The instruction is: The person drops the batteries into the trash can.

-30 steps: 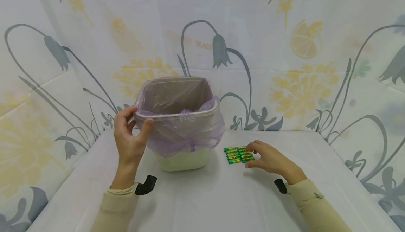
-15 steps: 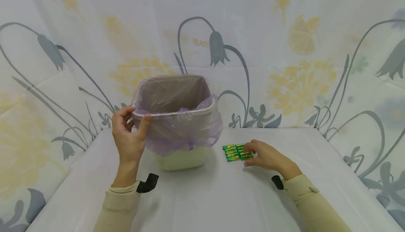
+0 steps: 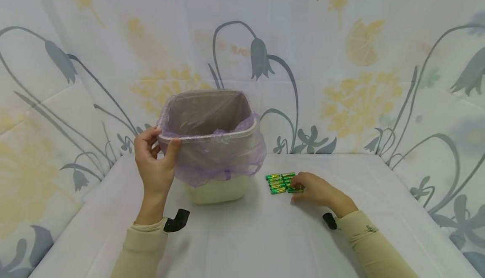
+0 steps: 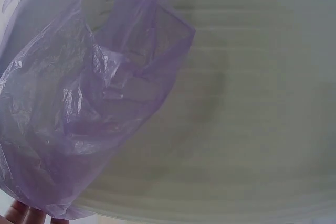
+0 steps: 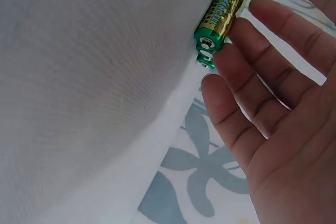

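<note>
My left hand [image 3: 154, 164] grips the left front corner of a pale trash bin [image 3: 217, 190], thumb in front and fingers over the rim. A thin purple bag [image 3: 212, 153] lines the bin and hangs over its rim; it fills much of the left wrist view beside the bin's wall. To the right of the bin, several green-and-gold batteries [image 3: 278, 184] lie side by side in two columns on the table. My right hand [image 3: 318, 191] is at their right side, fingers slightly bent and partly hiding them. In the right wrist view the fingertips reach a battery [image 5: 223, 11].
A white cloth covers the table [image 3: 265, 244]. Behind it hangs a white curtain [image 3: 182, 29] with printed flowers, which also closes off both sides. A dark wrist camera [image 3: 177, 220] sits at the left cuff, another camera [image 3: 329, 221] at the right.
My right hand has lowered slightly and shifted a little left over the batteries. My left hand keeps its grip on the bin's rim. The head view has shifted slightly.
</note>
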Action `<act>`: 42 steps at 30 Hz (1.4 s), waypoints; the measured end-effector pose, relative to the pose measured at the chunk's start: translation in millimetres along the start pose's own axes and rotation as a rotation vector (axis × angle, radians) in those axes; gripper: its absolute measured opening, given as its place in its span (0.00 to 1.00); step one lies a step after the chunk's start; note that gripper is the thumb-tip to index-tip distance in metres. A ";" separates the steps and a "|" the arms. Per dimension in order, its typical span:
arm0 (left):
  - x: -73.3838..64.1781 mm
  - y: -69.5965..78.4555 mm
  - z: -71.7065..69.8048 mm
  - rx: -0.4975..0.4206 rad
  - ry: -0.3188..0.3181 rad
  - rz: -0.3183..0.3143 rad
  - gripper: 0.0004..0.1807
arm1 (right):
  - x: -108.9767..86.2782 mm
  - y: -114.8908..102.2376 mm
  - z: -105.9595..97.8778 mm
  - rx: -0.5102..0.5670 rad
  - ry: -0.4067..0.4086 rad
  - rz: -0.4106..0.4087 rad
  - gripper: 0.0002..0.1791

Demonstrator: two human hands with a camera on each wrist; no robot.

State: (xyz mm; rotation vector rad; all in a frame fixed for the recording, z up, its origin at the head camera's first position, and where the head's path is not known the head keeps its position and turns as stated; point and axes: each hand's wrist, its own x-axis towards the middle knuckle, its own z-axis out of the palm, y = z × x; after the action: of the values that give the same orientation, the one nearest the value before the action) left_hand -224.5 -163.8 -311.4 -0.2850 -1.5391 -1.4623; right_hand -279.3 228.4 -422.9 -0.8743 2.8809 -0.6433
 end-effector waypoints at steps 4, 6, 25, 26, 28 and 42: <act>-0.3 -6.2 -3.1 0.001 0.003 0.011 0.33 | 0.1 -2.2 2.0 0.012 -0.025 0.032 0.20; 0.0 -7.2 -3.7 -0.008 -0.001 0.014 0.33 | 0.3 -2.1 2.5 0.019 -0.029 0.028 0.20; -0.8 0.9 -1.8 -0.004 0.004 0.016 0.33 | 2.5 -4.3 5.7 0.097 -0.059 -0.051 0.13; -1.2 5.1 -1.1 -0.006 0.002 0.016 0.33 | 2.2 -4.5 5.7 0.098 -0.059 -0.054 0.13; -1.8 13.9 0.4 -0.012 -0.003 0.019 0.34 | 1.5 -4.6 5.9 0.099 -0.061 -0.062 0.13; -0.5 -6.2 -1.0 -0.024 -0.014 0.025 0.34 | -3.3 -11.8 -7.7 0.150 -0.025 -0.093 0.15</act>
State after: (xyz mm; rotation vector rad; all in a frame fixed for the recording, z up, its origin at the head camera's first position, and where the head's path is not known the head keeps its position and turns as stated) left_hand -228.3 -166.1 -315.9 -0.3281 -1.5254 -1.4625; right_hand -271.8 224.2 -411.2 -0.9912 2.7402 -0.8388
